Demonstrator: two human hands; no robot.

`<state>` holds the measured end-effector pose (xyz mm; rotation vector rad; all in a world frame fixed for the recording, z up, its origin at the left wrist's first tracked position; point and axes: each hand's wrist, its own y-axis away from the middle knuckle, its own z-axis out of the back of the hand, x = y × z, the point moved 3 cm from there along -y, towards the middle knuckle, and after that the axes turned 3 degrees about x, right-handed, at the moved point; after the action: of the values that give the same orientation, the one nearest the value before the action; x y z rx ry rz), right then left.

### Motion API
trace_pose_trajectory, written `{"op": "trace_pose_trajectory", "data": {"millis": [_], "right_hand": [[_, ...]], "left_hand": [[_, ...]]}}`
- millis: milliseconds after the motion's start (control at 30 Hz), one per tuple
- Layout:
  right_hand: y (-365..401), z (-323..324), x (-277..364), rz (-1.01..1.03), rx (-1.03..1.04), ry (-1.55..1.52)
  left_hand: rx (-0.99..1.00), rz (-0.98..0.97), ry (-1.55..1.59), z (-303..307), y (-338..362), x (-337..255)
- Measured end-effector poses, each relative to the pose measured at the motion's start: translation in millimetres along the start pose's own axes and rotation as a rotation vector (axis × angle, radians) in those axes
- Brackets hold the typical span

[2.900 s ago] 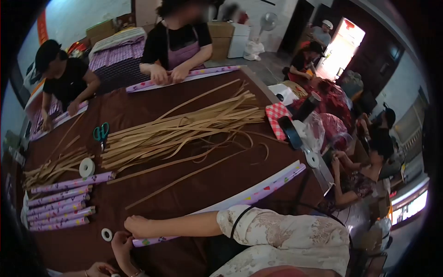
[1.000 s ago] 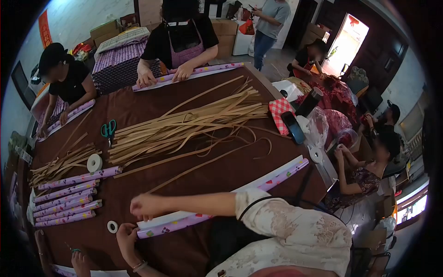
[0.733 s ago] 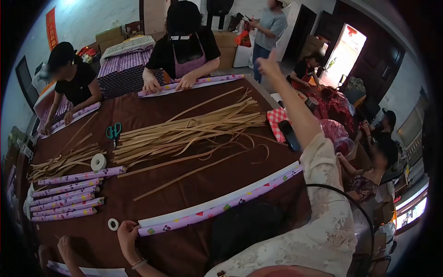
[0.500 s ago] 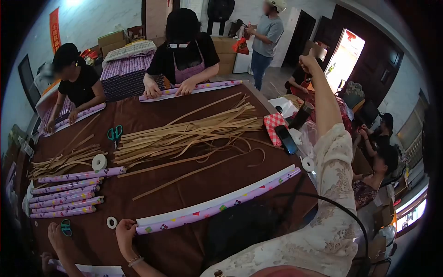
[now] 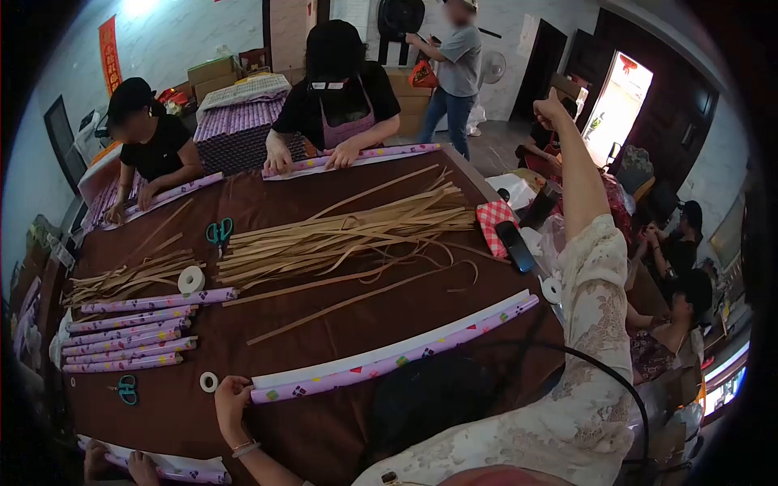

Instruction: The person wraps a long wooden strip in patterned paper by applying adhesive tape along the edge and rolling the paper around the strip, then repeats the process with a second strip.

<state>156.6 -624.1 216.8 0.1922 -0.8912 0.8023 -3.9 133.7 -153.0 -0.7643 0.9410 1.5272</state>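
A long lilac patterned paper roll [image 5: 397,356] with a white edge lies diagonally on the brown tablecloth in front of me. My left hand [image 5: 233,397], with bracelets at the wrist, is closed at its left end. My right hand [image 5: 551,111] is raised high at the end of my stretched right arm in a lace sleeve. Its fingers are curled with one sticking up; whatever they hold, if anything, is too small to make out. Close to my left hand is a small white tape roll [image 5: 209,381]. Another tape roll [image 5: 551,290] sits at the table's right edge.
Brown strips [image 5: 340,231] cover mid-table. Finished lilac rolls [image 5: 130,336], a larger tape roll [image 5: 191,279] and scissors [image 5: 219,232] [image 5: 127,390] lie left. A phone [image 5: 515,245] rests at right. Two people work opposite; another person's hands [image 5: 144,467] are bottom left.
The view has shifted slightly. My right hand stays raised, a finger now pointing up. The other person's hands at bottom left have come down onto their paper. The standing person has turned and reached out.
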Motion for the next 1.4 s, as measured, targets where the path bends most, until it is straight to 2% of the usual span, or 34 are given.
{"op": "trace_pose_trajectory", "data": {"millis": [67, 167, 267, 300, 333, 400, 433, 467, 500, 533, 567, 600, 633, 667, 733, 767, 833, 900, 967, 1000, 1067, 1100, 1133, 1167, 1233, 1400], "right_hand": [[-2, 0, 0, -0.01, 0.008, 0.009], [-1, -1, 1, -0.026, -0.021, 0.003], [6, -1, 1, -0.048, 0.024, -0.01], [10, -4, -1, 0.007, -0.122, -0.035], [10, -4, -1, 0.005, -0.122, -0.036], [4, -16, 6, -0.024, 0.134, 0.193], [5, -32, 5, 0.151, 0.134, 0.299], [8, -51, 2, 0.293, 0.243, 0.248], [49, -83, 10, 0.437, 0.352, 0.193], [116, -106, 28, 0.58, 0.414, 0.272], [149, -143, 23, 0.806, 0.57, 0.298], [214, -164, 29, 0.815, 0.724, 0.304], [249, -196, 15, 1.017, 0.841, 0.293], [302, -206, 15, 0.917, 1.013, 0.394], [368, -243, 2, 1.181, 1.229, 0.358], [390, -265, -3, 1.192, 1.291, 0.371], [416, -318, -13, 1.28, 1.317, 0.201], [424, -335, 14, 1.181, 1.324, 0.082], [398, -347, 57, 0.901, 1.107, -0.186], [369, -362, 76, 0.839, 0.875, -0.371], [307, -353, 138, 0.794, 0.574, -0.426], [286, -335, 173, 0.93, 0.26, -0.359], [263, -323, 194, 0.752, 0.437, -0.292], [234, -326, 214, 0.807, 0.277, -0.051], [207, -313, 244, 0.914, 0.268, 0.112], [199, -307, 268, 0.968, 0.312, 0.184]], "left_hand": [[0.01, 0.085, 0.061, -1, 1, -5], [0.021, 0.091, 0.098, -1, 1, -2], [0.031, 0.016, 0.035, -1, -5, 10], [0.033, 0.012, 0.033, -2, -7, 12], [0.029, -0.007, 0.036, -2, -8, 14], [0.019, -0.021, 0.039, 0, -5, 9], [0.021, 0.018, 0.021, 0, -1, -2], [0.021, 0.059, 0.006, 0, 1, -8], [0.014, 0.064, 0.009, 0, 0, -8], [0.016, 0.064, 0.036, -1, -1, -5], [0.016, 0.066, 0.064, -1, 0, -3], [0.007, 0.075, 0.064, -1, 1, -6], [0.007, 0.059, 0.035, -2, 4, -14], [0.009, 0.041, 0.004, -1, 6, -18], [0.006, 0.049, -0.015, 0, 3, -9], [0.007, 0.032, 0.0, 0, 4, -12], [0.006, 0.015, 0.012, -2, 3, -12], [0.034, 0.046, 0.056, -2, 1, -6], [0.039, 0.069, 0.088, -1, 2, -5], [0.038, 0.066, 0.118, -3, -1, 1], [0.03, 0.105, 0.044, -1, 3, -12], [0.031, 0.099, 0.05, -2, 1, -9], [0.013, 0.11, 0.062, -1, 2, -6], [0.017, 0.094, 0.043, -1, 3, -7], [0.016, 0.104, 0.003, 0, 6, -22], [0.005, 0.085, 0.005, -1, 4, -12]]}}
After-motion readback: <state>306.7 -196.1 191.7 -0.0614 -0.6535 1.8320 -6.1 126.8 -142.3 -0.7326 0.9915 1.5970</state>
